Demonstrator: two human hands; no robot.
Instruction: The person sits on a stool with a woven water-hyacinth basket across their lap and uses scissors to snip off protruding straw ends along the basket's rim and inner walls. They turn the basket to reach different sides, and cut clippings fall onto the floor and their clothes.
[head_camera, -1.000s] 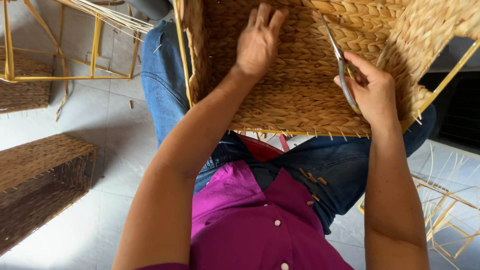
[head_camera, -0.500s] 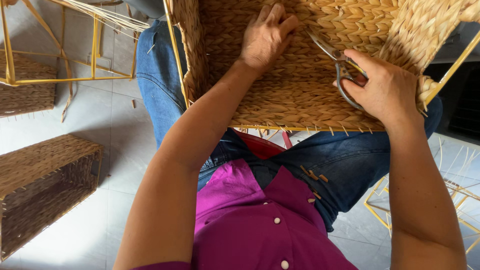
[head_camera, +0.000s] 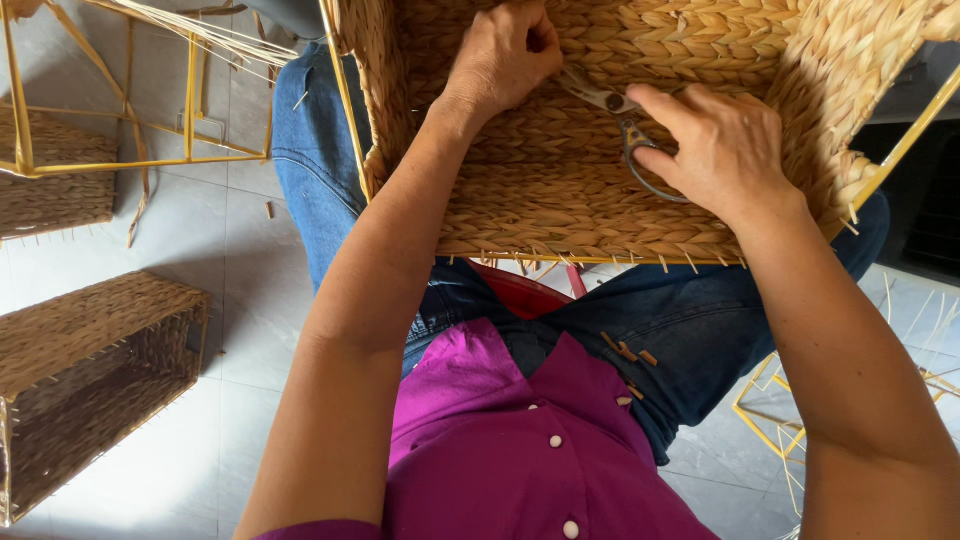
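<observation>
Your left hand (head_camera: 505, 55) is curled shut, pinching the weave inside the basket (head_camera: 560, 190) on your lap. Your right hand (head_camera: 720, 145) is closed on the scissors (head_camera: 620, 115), blades just beside the left knuckles. Basket walls hem both hands; floor (head_camera: 230, 260) lies open left.

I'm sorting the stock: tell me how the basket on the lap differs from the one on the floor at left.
The lap basket is pale golden; the floor basket is darker brown. The lap basket rests on the knees with the left hand on it and the right hand working scissors inside; the floor basket lies untouched on its side. Both are woven and box-shaped.
</observation>
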